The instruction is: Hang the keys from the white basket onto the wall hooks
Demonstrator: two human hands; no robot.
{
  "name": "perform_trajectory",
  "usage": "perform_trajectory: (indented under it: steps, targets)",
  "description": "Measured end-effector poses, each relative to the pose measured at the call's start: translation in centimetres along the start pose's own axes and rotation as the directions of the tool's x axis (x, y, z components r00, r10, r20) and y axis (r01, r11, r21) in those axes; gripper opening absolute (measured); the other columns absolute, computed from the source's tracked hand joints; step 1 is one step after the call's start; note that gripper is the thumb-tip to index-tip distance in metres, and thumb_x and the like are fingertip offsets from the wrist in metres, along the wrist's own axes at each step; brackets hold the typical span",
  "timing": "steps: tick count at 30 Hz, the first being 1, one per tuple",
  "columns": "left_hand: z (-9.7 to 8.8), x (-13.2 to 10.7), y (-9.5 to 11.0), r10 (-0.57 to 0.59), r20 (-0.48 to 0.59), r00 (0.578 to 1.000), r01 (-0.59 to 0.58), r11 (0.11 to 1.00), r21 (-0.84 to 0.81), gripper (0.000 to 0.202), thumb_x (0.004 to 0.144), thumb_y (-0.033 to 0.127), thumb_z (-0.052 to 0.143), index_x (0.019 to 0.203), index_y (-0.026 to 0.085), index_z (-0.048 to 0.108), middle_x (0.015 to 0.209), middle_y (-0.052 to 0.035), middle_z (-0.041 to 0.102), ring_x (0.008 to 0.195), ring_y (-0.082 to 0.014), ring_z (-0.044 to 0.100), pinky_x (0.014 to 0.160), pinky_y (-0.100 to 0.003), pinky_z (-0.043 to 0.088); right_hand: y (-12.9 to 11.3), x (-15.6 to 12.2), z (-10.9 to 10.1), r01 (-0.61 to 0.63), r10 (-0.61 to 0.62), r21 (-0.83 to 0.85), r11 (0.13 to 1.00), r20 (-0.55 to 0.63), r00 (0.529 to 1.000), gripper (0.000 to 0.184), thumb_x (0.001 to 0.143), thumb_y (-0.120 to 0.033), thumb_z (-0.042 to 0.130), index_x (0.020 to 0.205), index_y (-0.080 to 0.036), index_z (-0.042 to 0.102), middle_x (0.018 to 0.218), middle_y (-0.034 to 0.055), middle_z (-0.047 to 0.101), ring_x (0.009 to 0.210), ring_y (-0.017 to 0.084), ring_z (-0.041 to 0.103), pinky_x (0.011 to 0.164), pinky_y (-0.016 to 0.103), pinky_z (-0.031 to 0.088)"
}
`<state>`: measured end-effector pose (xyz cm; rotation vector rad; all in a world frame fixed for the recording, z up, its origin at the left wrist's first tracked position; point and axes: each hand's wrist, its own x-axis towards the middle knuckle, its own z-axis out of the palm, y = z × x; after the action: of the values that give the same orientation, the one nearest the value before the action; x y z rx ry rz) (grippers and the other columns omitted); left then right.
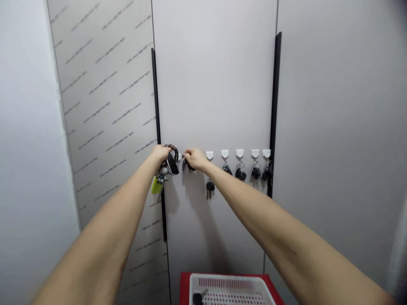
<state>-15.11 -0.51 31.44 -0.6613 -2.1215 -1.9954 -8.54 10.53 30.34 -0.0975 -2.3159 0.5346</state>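
My left hand (160, 155) is closed on a key bunch (172, 164) with a dark braided strap, a black fob and a yellow-green tag (156, 185) dangling below. Close to its right, my right hand (196, 159) pinches a second bunch of keys (190, 167) against the pale door panel (216, 97); the hook behind that hand is hidden. A small white hook (179, 157) shows partly between the two hands. Right of my wrist, another white hook (209, 155) has keys (210, 188) hanging under it.
Several more white hooks (239, 153) with black-headed keys (241, 173) run to the right. Long black handles (275, 106) edge the door panel. Below, a white plastic basket (229, 277) with a black key (197, 298) inside sits on something red (185, 288).
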Motion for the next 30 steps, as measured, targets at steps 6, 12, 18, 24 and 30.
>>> perform_trajectory:
  steps: [6, 12, 18, 24, 30]
  targets:
    - [0.9, -1.8, -3.0, -0.024, 0.023, 0.999, 0.025, 0.999, -0.041, 0.014, 0.058, 0.012, 0.043, 0.070, 0.016, 0.049, 0.046, 0.0035, 0.048, 0.042, -0.0091, 0.050, 0.039, -0.018, 0.034, 2.5, -5.6, 0.9, 0.125, -0.144, 0.087, 0.988, 0.279, 0.949, 0.018, 0.065, -0.019, 0.039, 0.063, -0.013, 0.055, 0.050, -0.0035, 0.046, 0.048, 0.005, 0.039, 0.045, 0.015, 0.029]
    - [1.8, -0.4, -1.4, -0.059, -0.009, 0.998, 0.059, 0.994, 0.093, 0.008, 0.047, 0.005, 0.051, 0.050, 0.012, 0.050, 0.033, 0.0020, 0.043, 0.035, -0.0106, 0.045, 0.035, -0.019, 0.031, 6.5, -11.8, 0.8, -0.001, -0.059, 0.127, 0.992, 0.471, 0.880, 0.018, 0.064, -0.021, 0.040, 0.064, -0.013, 0.055, 0.050, -0.0028, 0.046, 0.047, 0.006, 0.038, 0.046, 0.016, 0.030]
    - [3.6, -0.4, -0.4, -0.071, -0.056, 0.996, 0.065, 0.993, -0.100, 0.011, 0.060, 0.010, 0.042, 0.070, 0.012, 0.047, 0.040, 0.0049, 0.042, 0.032, -0.0053, 0.041, 0.035, -0.017, 0.033, 7.8, -15.2, 0.4, -0.144, 0.008, 0.227, 0.963, 0.510, 0.860, 0.018, 0.066, -0.023, 0.038, 0.063, -0.013, 0.053, 0.047, -0.0041, 0.039, 0.044, 0.004, 0.033, 0.041, 0.015, 0.026]
    - [-0.6, -4.5, -1.9, 0.170, 0.168, 0.971, -0.097, 0.922, -0.376, 0.025, 0.060, 0.021, 0.048, 0.085, 0.018, 0.043, 0.048, 0.0072, 0.040, 0.030, -0.0015, 0.033, 0.029, -0.015, 0.032, 11.5, -22.6, 2.4, -0.362, 0.167, 0.166, 0.917, 0.665, 0.728, 0.016, 0.062, -0.018, 0.039, 0.062, -0.014, 0.054, 0.047, -0.0041, 0.040, 0.042, 0.004, 0.032, 0.039, 0.015, 0.026]
    - [1.0, -13.0, -7.7, -0.087, 0.499, 0.862, 0.206, 0.960, -0.188, 0.035, 0.062, 0.026, 0.046, 0.096, 0.019, 0.039, 0.050, 0.0076, 0.037, 0.030, -0.0011, 0.030, 0.028, -0.013, 0.027, 14.2, -27.7, 4.6, -0.379, 0.275, -0.003, 0.925, 0.695, 0.665, 0.019, 0.055, -0.011, 0.039, 0.055, -0.014, 0.058, 0.042, -0.0041, 0.041, 0.039, 0.004, 0.033, 0.036, 0.015, 0.025]
